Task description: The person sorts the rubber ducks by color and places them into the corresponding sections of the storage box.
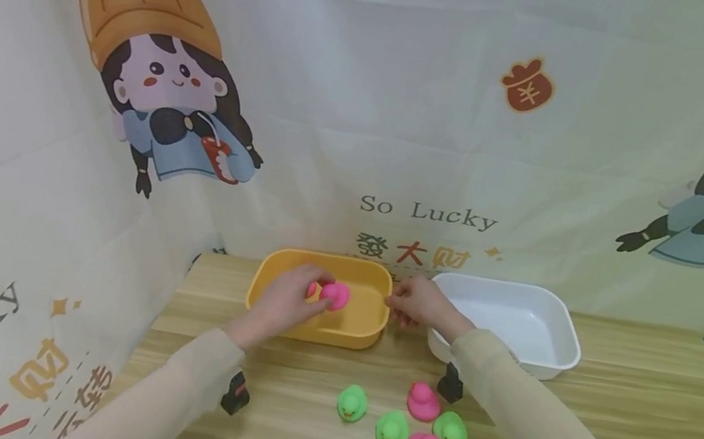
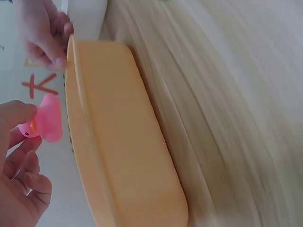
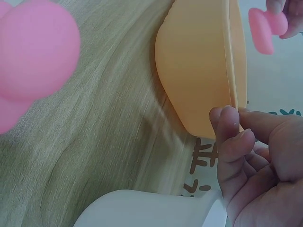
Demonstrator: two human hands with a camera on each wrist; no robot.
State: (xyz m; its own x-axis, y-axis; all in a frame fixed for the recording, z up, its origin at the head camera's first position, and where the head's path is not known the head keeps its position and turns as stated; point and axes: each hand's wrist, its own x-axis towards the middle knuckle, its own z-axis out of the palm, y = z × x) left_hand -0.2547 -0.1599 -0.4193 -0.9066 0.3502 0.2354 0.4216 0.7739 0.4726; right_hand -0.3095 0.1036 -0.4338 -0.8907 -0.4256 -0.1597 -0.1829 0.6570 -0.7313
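Sleeves (image 1: 164, 402) over wood-grain table (image 1: 289, 426); printed cloth (image 1: 362, 74) behind; hands (image 1: 293, 299) (image 1: 425, 304) grip duck (image 1: 335, 296), tub (image 1: 325, 335).

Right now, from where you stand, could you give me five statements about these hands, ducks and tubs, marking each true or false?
1. The left hand holds a pink duck. True.
2. In the head view, the white tub is right of the yellow tub. True.
3. The right hand grips the white tub. False: it pinches the yellow tub.
4. The green ducks are inside the white tub. False: they sit on the table.
5. Both tubs stand on the table. True.
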